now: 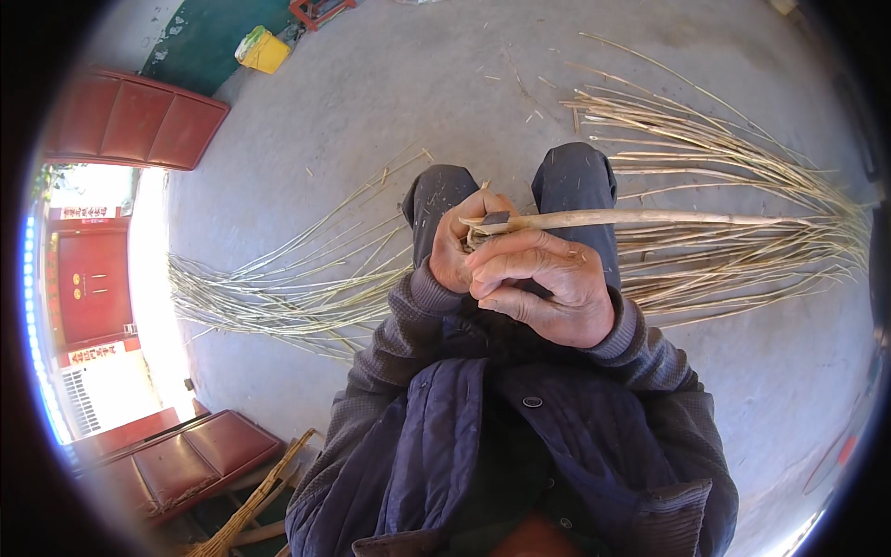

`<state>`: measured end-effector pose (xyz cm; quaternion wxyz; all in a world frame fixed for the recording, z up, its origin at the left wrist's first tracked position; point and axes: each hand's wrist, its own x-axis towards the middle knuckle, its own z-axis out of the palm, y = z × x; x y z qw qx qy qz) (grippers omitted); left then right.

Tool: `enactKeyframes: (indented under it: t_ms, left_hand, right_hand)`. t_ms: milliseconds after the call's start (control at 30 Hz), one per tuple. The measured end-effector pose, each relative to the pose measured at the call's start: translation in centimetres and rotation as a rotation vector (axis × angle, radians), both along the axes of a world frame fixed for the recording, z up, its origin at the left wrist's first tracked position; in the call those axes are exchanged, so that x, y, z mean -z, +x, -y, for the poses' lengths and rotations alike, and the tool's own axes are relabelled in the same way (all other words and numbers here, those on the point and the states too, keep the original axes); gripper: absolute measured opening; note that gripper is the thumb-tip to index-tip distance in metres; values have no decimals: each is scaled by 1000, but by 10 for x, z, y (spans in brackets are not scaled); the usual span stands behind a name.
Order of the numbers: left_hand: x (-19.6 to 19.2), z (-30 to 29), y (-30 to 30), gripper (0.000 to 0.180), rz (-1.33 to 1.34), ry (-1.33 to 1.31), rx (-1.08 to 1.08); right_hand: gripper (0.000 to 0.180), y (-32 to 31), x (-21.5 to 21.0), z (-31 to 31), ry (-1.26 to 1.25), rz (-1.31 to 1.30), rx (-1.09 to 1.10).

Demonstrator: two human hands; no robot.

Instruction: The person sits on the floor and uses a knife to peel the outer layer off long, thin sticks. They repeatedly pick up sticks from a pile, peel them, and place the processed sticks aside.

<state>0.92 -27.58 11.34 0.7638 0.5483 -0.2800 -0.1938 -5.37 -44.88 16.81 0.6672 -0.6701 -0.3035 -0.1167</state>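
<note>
Stick in hand, with loose stalks on either side: a piece of work apparently partway through

Pale tan, slender wooden stick (631,217), the piece being handled, runs from the hands in front of the lap out to the right, above the floor-lying stalks. The left hand (453,243) is closed about its near end, fingers curled inward; a small dark grey, flat, blade-like piece (492,221) sits against that end. The right hand (548,283) lies just below the stick, fingers bent and drawn together, thumb close to the index finger; whether they pinch anything cannot be told.

To the right, a fanned bundle of long brown-and-straw-coloured stalks (840,243) spreads over the smooth grey concrete floor (371,93). To the left lies a second bundle of finer, pale greenish-yellow strands (209,295).

Progress, as judged from this layout: the finer left bundle may be finished material and the coarser right bundle stock left to work, though the reverse cannot be ruled out. The held stick appears incomplete, since its long shaft looks whole beyond the blade-like piece. Small pale fragments (534,116) on the floor suggest some cutting or stripping is already done.
</note>
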Motion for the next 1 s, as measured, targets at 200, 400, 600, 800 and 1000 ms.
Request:
enactKeyframes:
  t_ms: [200, 400, 600, 800, 1000]
  left_hand:
    - [1, -3, 0, 52, -46, 10, -9]
    - [3, -4, 2, 59, -17, -3, 20]
    - [-2, 0, 0, 54, -16, -36, -11]
    - [-4, -2, -1, 44, 22, 49, -61]
    - [-2, -3, -1, 42, 39, 90, -74]
  right_hand:
    - [23, -1, 2, 3, 62, -105, -73]
    - [23, -4, 8, 2, 147, -180, -117]
    - [22, -3, 10, 4, 174, -204, -150]
    - [21, -1, 11, 5, 199, -202, -175]
    - [20, -4, 11, 6, 221, -240, -186]
